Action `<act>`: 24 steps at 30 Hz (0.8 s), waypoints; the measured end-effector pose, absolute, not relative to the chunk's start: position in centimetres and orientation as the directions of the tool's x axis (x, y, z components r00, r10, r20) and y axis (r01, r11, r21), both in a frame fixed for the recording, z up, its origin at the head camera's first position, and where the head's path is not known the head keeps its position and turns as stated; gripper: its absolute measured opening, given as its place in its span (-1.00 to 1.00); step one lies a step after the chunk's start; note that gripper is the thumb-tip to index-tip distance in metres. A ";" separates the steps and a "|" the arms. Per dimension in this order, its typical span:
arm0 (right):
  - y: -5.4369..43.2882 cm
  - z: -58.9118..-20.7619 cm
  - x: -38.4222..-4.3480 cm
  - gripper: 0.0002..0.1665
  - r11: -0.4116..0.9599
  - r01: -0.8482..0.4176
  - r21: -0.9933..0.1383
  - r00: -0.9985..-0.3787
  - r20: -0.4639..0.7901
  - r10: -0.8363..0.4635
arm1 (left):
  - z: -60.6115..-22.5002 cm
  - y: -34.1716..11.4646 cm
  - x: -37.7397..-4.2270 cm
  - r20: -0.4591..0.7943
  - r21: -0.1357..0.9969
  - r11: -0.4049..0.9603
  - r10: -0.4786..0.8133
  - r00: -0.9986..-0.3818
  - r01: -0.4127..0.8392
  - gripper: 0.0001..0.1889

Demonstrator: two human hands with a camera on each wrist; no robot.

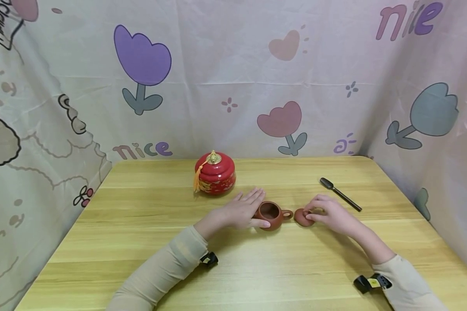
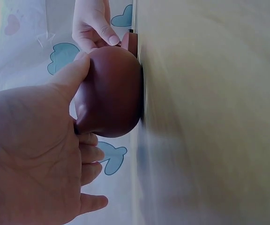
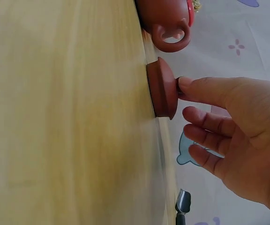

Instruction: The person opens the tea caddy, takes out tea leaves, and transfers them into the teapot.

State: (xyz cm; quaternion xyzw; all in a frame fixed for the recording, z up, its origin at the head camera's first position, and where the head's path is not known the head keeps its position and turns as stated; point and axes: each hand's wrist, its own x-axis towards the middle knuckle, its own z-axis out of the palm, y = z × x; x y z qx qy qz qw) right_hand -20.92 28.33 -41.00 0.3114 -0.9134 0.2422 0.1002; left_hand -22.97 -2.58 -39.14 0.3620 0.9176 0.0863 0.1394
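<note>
A small reddish-brown clay teapot (image 1: 273, 222) stands uncovered on the table, its loop handle to the right. My left hand (image 1: 243, 211) holds it from the left, the thumb against the near side and the fingers stretched past the far side. In the left wrist view, the teapot's body (image 2: 114, 89) shows with its short spout between thumb and fingers. Just right of the handle, the matching lid (image 1: 302, 217) is low at the tabletop. My right hand (image 1: 332, 214) pinches the lid's knob between thumb and finger; in the right wrist view the lid (image 3: 161, 90) has its knob side toward the hand.
Behind the teapot, to the left, stands a red lidded jar (image 1: 215, 175) with a gold knob and orange tassel. A dark small scoop (image 1: 341, 194) lies at the back right, beyond the right hand. A printed curtain (image 1: 206, 56) borders the wooden table (image 1: 140, 207).
</note>
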 end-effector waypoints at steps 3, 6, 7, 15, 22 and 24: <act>28.3 -40.9 -20.9 -0.84 0.701 -0.600 -0.386 -0.800 0.310 -0.514 | -39.1 -2.6 -22.9 -0.191 0.264 0.723 0.688 -0.700 0.638 0.02; 28.3 -40.8 -21.0 -0.84 0.711 -0.587 -0.388 -0.809 0.289 -0.511 | -39.1 -2.7 -22.9 -0.187 0.265 0.726 0.684 -0.705 0.634 0.03; 28.3 -40.7 -21.0 -0.84 0.711 -0.587 -0.387 -0.809 0.288 -0.512 | -39.1 -2.7 -22.9 -0.185 0.264 0.728 0.683 -0.707 0.633 0.03; 28.4 -39.8 -20.7 -0.83 0.733 -0.554 -0.396 -0.833 0.260 -0.489 | -38.3 -2.9 -22.7 -0.182 0.262 0.735 0.674 -0.716 0.626 0.00; 28.3 -38.1 -20.1 -0.78 0.763 -0.529 -0.371 -0.848 0.253 -0.465 | -36.5 -3.6 -22.0 -0.124 0.252 0.718 0.689 -0.715 0.649 -0.04; 28.2 -37.6 -20.2 -0.77 0.765 -0.529 -0.367 -0.848 0.251 -0.466 | -35.9 -4.0 -21.8 -0.107 0.256 0.714 0.691 -0.715 0.652 -0.05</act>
